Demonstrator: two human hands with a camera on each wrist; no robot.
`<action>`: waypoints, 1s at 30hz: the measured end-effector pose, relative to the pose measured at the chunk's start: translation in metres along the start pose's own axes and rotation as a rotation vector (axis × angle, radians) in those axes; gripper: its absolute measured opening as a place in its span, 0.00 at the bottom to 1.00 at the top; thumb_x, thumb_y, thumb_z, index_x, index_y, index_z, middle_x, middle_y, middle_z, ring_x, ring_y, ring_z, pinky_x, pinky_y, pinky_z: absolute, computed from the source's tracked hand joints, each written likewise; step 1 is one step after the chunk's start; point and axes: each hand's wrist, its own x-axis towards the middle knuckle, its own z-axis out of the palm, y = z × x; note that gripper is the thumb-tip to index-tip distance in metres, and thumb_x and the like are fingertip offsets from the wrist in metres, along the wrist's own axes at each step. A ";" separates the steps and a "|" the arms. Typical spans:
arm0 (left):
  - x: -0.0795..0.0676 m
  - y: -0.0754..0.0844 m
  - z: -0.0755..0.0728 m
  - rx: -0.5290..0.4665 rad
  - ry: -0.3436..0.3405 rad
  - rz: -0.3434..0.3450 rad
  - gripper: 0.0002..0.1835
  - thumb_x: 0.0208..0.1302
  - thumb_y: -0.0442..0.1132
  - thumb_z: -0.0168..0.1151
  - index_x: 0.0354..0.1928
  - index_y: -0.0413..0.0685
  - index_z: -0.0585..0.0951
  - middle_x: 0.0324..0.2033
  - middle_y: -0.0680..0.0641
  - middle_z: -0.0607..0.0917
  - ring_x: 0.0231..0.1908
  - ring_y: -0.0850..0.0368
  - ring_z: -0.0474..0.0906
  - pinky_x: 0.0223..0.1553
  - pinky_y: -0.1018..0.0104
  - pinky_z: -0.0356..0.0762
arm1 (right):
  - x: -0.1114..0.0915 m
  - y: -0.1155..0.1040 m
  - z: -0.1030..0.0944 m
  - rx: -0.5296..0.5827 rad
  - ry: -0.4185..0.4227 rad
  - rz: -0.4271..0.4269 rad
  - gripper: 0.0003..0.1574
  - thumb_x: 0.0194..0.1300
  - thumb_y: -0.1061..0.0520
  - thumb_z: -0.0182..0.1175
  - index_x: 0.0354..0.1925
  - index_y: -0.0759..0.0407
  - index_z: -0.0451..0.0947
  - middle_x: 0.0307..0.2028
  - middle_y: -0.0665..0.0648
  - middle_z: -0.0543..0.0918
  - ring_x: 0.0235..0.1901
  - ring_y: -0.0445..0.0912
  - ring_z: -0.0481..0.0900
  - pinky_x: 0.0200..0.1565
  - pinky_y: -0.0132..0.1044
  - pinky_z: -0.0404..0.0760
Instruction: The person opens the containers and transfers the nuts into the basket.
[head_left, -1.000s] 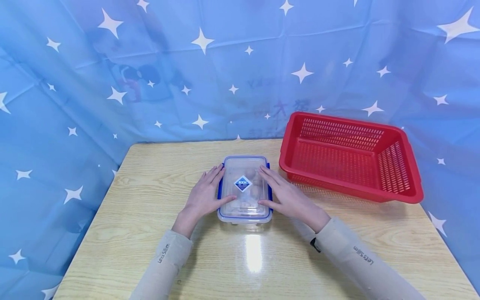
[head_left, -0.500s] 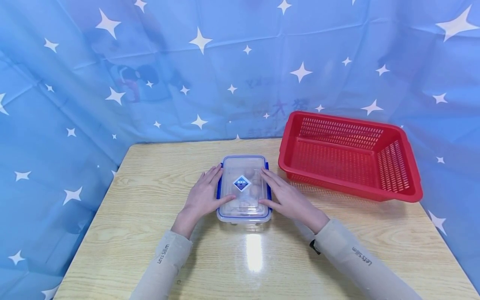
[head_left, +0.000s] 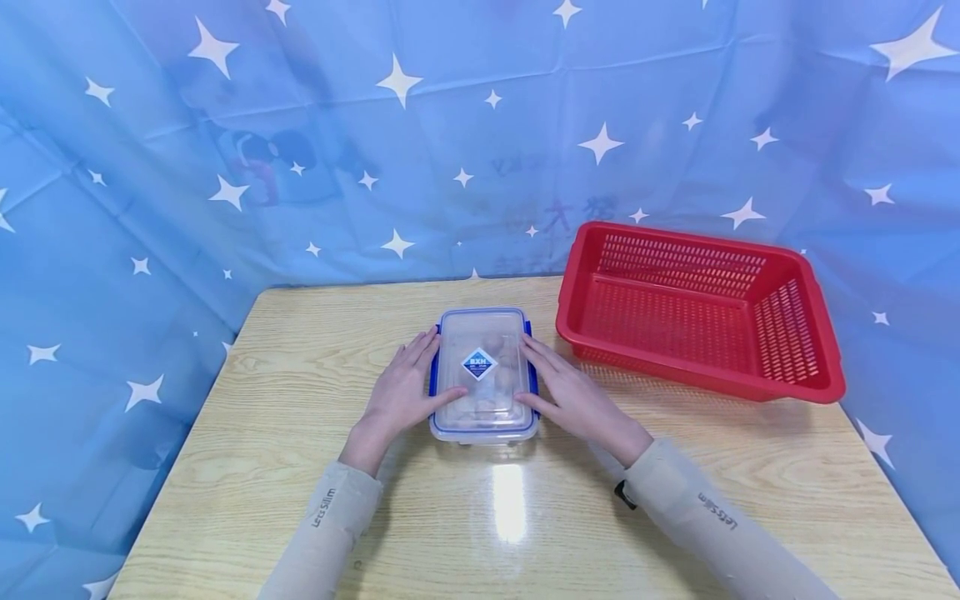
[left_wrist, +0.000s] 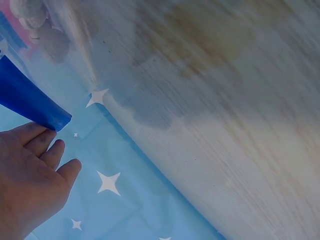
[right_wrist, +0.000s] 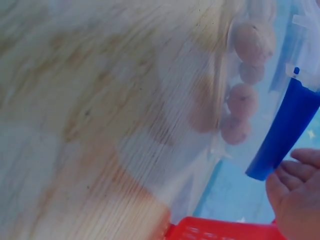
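A clear plastic food container (head_left: 487, 408) with a blue rim and blue side latches rests on the table, lid on. A blue diamond label (head_left: 479, 364) marks the lid, and round pale items show through the clear wall. My left hand (head_left: 401, 392) lies along its left side, thumb on the lid and fingers mostly straight. On the right side my right hand (head_left: 577, 400) mirrors this. In the left wrist view fingertips touch the lower end of a blue latch (left_wrist: 27, 95). The right wrist view shows fingertips against the other latch (right_wrist: 285, 130). Both thumbs are hidden there.
A red slotted plastic basket (head_left: 667, 325) stands at the back right of the wooden table (head_left: 315, 333), close to my right hand. A blue curtain (head_left: 420, 142) with white stars hangs behind the table and along its sides.
The container has shifted very slightly left and back, with both hands staying at its sides. The head view has also drifted a little. The basket stays in place.
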 end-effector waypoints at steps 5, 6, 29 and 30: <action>0.000 -0.001 0.000 -0.006 0.003 -0.004 0.55 0.59 0.72 0.59 0.78 0.45 0.56 0.78 0.46 0.57 0.78 0.45 0.53 0.79 0.49 0.50 | 0.001 0.001 0.003 -0.005 0.015 0.009 0.46 0.73 0.38 0.54 0.78 0.53 0.51 0.80 0.55 0.51 0.77 0.57 0.54 0.72 0.58 0.65; 0.000 -0.001 0.000 -0.006 0.004 -0.004 0.55 0.59 0.72 0.59 0.78 0.45 0.56 0.78 0.46 0.57 0.78 0.45 0.53 0.79 0.49 0.50 | 0.000 0.001 0.004 -0.004 0.019 0.008 0.46 0.73 0.38 0.54 0.78 0.54 0.51 0.80 0.55 0.51 0.77 0.57 0.54 0.72 0.58 0.65; -0.002 -0.001 0.003 -0.087 0.000 -0.044 0.55 0.58 0.71 0.61 0.78 0.46 0.54 0.79 0.47 0.54 0.78 0.46 0.51 0.79 0.49 0.50 | -0.001 -0.004 0.012 0.107 0.079 0.075 0.42 0.77 0.45 0.51 0.79 0.56 0.48 0.79 0.58 0.51 0.77 0.56 0.54 0.74 0.56 0.62; -0.002 -0.001 0.003 -0.100 0.001 -0.052 0.55 0.58 0.71 0.62 0.78 0.46 0.54 0.79 0.47 0.54 0.78 0.45 0.52 0.78 0.48 0.51 | -0.001 -0.004 0.012 0.114 0.084 0.075 0.42 0.77 0.46 0.50 0.79 0.57 0.48 0.79 0.58 0.51 0.77 0.57 0.54 0.74 0.56 0.61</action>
